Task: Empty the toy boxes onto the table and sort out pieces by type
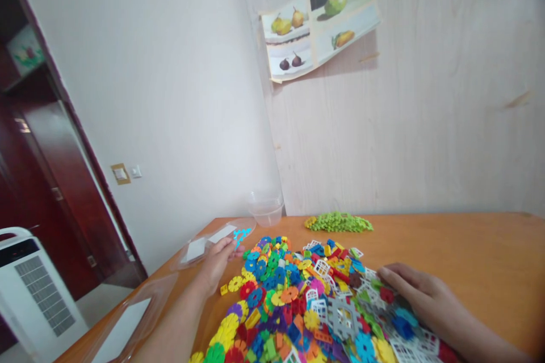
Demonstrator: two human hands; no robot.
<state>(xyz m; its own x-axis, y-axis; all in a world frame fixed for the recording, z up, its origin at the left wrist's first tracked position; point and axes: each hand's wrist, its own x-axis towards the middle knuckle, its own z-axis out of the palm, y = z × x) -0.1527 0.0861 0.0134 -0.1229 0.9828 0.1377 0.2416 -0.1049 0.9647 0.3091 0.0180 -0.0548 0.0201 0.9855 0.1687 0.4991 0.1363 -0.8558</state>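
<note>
Near the clear lid (182,257), the left hand (222,250), fingers nearly closed, pinches a light-blue piece (242,233); a slack hold could drop it. The toy pieces (289,294) heaped on the tabletop (472,249) could spill if the right hand (415,286), loosely curled at their edge, hold hidden, pushes.

"Where does the heap of toy pieces (279,296) lie?"
"On the tabletop (468,247), right of the lids (124,326)."
"And behind it?"
"A tub (269,215), and right of that a bundle (343,222)."
</note>
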